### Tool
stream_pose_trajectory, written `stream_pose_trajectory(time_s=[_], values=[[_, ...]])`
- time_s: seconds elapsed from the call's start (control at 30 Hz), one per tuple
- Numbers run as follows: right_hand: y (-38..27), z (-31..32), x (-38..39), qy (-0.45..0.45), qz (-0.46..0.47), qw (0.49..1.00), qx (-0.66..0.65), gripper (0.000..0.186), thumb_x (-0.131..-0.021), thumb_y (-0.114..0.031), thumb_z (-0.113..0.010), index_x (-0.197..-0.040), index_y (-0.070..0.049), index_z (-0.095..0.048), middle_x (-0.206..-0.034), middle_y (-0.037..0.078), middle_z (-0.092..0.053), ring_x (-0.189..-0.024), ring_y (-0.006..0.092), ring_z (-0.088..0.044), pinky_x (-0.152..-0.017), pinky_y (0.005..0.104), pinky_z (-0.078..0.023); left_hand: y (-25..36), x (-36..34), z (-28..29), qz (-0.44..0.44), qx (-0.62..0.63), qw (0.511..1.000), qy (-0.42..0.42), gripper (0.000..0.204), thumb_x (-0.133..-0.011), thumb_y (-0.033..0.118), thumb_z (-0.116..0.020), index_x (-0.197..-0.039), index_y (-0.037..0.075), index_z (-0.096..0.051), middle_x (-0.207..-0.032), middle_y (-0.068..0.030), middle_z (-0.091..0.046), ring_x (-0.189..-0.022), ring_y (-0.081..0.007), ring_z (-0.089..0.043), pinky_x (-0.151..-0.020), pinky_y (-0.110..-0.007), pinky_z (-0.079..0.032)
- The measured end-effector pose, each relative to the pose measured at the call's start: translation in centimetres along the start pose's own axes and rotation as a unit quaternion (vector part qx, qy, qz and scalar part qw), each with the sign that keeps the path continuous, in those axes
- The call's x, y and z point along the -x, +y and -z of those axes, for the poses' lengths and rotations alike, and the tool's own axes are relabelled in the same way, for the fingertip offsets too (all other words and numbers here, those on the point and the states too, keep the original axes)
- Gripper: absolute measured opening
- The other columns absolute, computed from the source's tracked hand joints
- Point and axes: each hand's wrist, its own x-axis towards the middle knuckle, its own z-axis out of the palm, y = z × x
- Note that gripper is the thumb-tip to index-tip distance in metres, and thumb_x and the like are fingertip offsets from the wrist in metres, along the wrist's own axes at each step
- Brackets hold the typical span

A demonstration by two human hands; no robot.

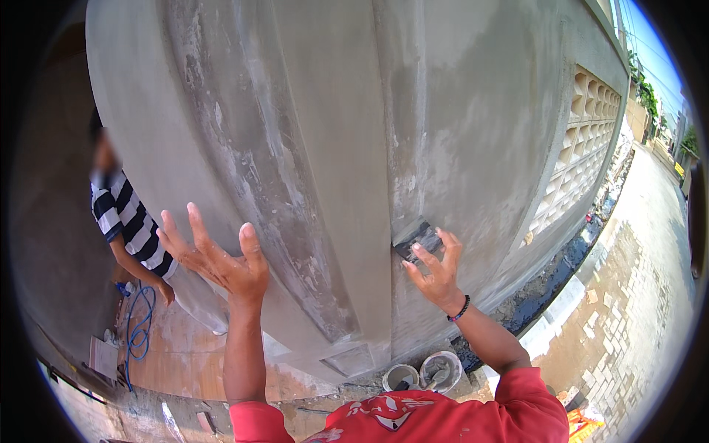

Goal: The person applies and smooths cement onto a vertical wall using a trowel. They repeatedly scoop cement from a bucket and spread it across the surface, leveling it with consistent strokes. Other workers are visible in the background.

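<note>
The right hand (441, 280) has its grip on a dark, flat rectangular blade (411, 234) at the grey plastered wall (487, 148), three o'clock from the empty, spread left hand (240, 273); smooth bands (325, 148) look finished, whitish streaks (251, 166) unfinished.

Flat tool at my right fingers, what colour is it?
The flat tool is mostly black with grey smears, seen best in the head view.
</note>
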Motion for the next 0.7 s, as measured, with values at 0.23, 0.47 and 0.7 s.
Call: stream_pose_trajectory(time_s=[0.23,0.47,0.7], values=[[0.2,1.7,-19.3,0.136,0.067,0.988,0.034,0.046,-0.079,-0.021,-0.084,-0.122,-0.013,-0.071,-0.127,0.018,-0.054,-0.118,0.0348,-0.048,-0.098,0.0454,-0.043,0.2,0.1,-0.1,0.001,0.021,1.000,0.004,0.065,-0.098,0.039,-0.058,-0.150,0.005,-0.040,-0.160,-0.0208,-0.022,-0.150,-0.0400,-0.016,-0.117,-0.059,-0.018],[-0.8,1.1,-21.8,0.184,0.061,0.980,0.040,0.049,-0.078,-0.023,-0.085,-0.124,-0.012,-0.071,-0.124,0.014,-0.058,-0.119,0.0323,-0.047,-0.098,0.0449,-0.042,0.1,-0.3,0.0,-0.009,0.059,0.998,0.013,0.064,-0.098,0.039,-0.059,-0.149,0.005,-0.042,-0.158,-0.0203,-0.024,-0.148,-0.0389,-0.021,-0.117,-0.057,-0.020],[-1.9,-3.3,-1.8,0.128,-0.157,0.975,-0.087,0.049,-0.080,-0.020,-0.085,-0.127,-0.015,-0.071,-0.141,0.023,-0.040,-0.124,0.0345,-0.043,-0.096,0.0430,-0.044,0.0,-0.1,-0.6,-0.004,0.068,0.998,0.014,0.064,-0.097,0.039,-0.060,-0.148,0.004,-0.043,-0.157,-0.0204,-0.026,-0.148,-0.0368,-0.024,-0.117,-0.054,-0.022]])
